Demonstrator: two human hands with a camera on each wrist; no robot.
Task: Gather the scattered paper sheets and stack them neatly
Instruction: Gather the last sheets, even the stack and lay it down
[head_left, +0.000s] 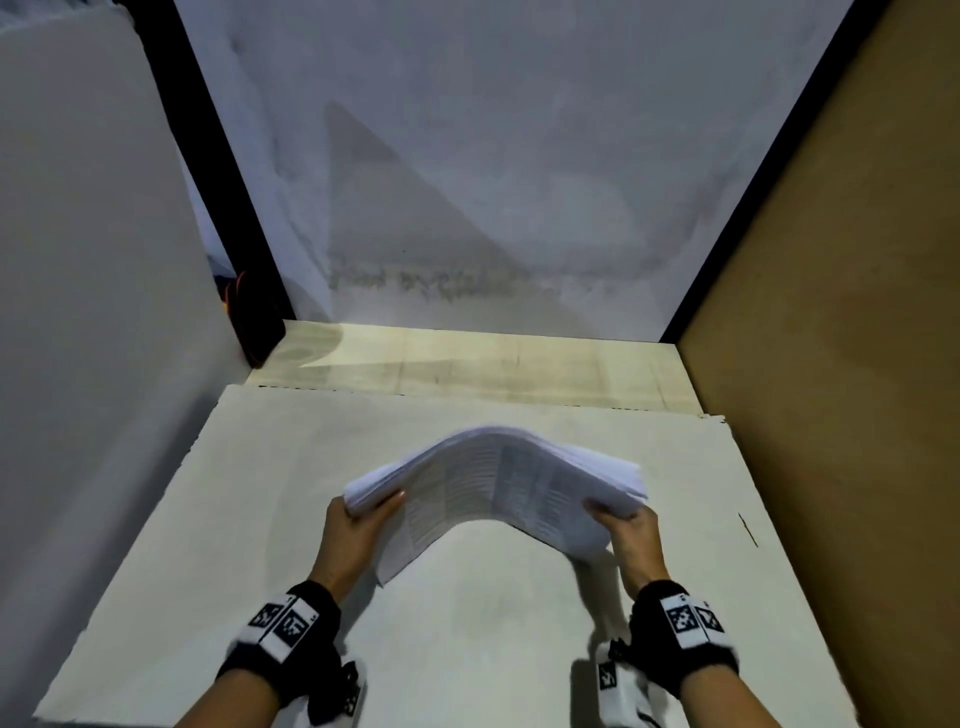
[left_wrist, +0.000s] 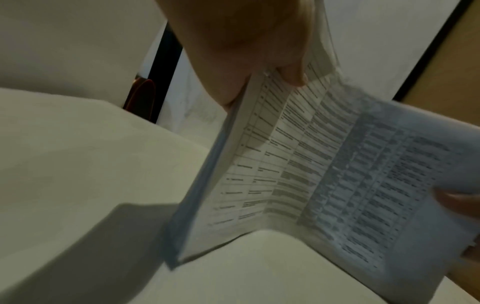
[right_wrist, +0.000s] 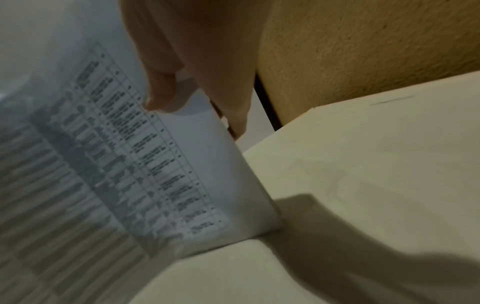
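A thick stack of printed paper sheets is held between both hands above the white board, bowed upward into an arch. My left hand grips its left end, thumb on the printed near face. My right hand grips the right end the same way. In the left wrist view the stack shows tables of text under my left hand, and its lower corner touches the board. The right wrist view shows my right hand pinching the sheets, whose bottom edge rests on the board.
A white panel walls the left side and a brown board the right. Behind the white board lies a strip of pale wood tabletop, then a white back wall. A dark post stands at the back left.
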